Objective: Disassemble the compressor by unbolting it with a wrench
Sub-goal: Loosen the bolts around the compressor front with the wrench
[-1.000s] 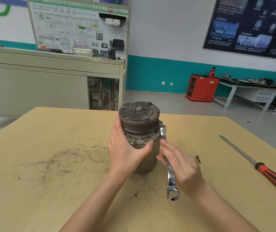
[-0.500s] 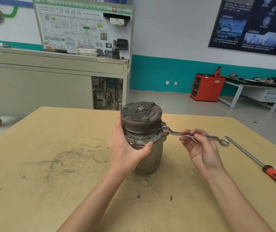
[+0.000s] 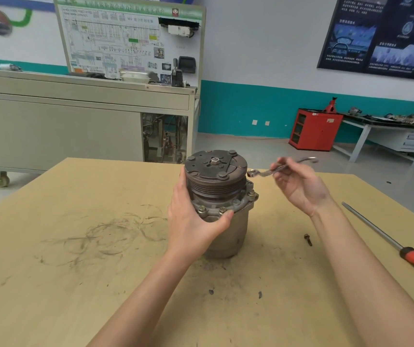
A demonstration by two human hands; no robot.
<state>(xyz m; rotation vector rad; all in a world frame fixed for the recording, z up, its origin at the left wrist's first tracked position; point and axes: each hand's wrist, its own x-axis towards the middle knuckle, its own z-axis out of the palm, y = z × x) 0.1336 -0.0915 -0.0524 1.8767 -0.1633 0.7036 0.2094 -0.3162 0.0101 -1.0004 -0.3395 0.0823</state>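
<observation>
A grey metal compressor (image 3: 228, 229) stands upright on the wooden table (image 3: 75, 284), its dark pulley disc on top and several bolts around its flange. My left hand (image 3: 193, 221) wraps around its left side, thumb on the flange. My right hand (image 3: 298, 186) holds a silver ring wrench (image 3: 263, 172) up in the air to the right of the pulley. The wrench's near ring end hangs just above and apart from the flange bolt (image 3: 251, 192) on the right.
A loose bolt (image 3: 308, 239) lies on the table right of the compressor. A long screwdriver (image 3: 386, 242) with a red and black handle lies near the right edge. Dark grease smears mark the table's left middle. A grey training bench stands beyond the table.
The wrench swung from pointing toward me round to the right while seated on the right flange bolt. My right hand has now lifted it off the bolt. My left hand stayed on the compressor.
</observation>
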